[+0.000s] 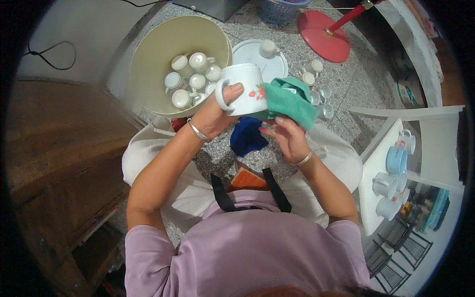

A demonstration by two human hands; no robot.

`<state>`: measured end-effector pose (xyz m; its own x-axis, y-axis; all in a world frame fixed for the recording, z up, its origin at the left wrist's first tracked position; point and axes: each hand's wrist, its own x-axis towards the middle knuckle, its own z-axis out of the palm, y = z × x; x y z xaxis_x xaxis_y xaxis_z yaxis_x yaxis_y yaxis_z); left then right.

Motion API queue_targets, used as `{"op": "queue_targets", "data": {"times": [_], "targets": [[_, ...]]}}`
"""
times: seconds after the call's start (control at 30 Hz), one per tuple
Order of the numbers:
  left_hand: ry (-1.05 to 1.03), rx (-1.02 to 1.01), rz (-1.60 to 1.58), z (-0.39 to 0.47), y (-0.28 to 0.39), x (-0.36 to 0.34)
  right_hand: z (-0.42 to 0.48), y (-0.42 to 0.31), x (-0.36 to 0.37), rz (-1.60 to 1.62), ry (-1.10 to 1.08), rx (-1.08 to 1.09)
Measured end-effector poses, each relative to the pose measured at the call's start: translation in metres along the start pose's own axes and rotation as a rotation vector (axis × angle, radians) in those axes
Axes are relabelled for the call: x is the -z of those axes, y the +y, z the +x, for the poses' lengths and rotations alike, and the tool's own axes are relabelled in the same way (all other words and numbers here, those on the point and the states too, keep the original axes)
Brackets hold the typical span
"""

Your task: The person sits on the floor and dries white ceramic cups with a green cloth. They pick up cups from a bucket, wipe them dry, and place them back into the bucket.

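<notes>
My left hand [219,113] grips a white mug [246,80] with red strawberry prints, its thumb beside the handle. A green cloth [291,102] is bunched against the right side of the mug, and a strip of it shows below. Just under the cloth is my right hand [291,139], its fingers bent and partly apart. The thumb touches or nearly touches the cloth; whether the hand grips it is unclear. On the floor between my knees lies a crumpled dark blue cloth [248,137].
A pale yellow tub [148,67] holds several cups. One cup [268,48] stands on a white round lid [245,48]. Small cups [314,67] and glass cups [326,110] sit on the floor, near a red stand base [319,35]. Several mugs [396,159] occupy the right-hand shelf [371,185].
</notes>
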<state>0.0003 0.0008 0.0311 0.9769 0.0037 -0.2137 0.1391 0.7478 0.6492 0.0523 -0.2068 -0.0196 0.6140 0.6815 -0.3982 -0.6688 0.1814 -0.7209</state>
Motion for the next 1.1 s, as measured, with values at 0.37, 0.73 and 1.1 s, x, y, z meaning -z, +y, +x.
{"op": "queue_targets", "data": {"times": [0.37,0.73,1.1], "targets": [[-0.096,0.051,0.062,0.001,-0.016,-0.005,0.021,-0.033,-0.012,-0.328,0.415,0.399],[0.086,-0.071,0.406,0.008,-0.046,0.011,0.024,-0.022,-0.045,-0.659,0.208,0.759],[0.165,-0.134,0.519,0.009,-0.023,-0.007,0.037,-0.024,0.009,-0.601,0.559,0.596]]}}
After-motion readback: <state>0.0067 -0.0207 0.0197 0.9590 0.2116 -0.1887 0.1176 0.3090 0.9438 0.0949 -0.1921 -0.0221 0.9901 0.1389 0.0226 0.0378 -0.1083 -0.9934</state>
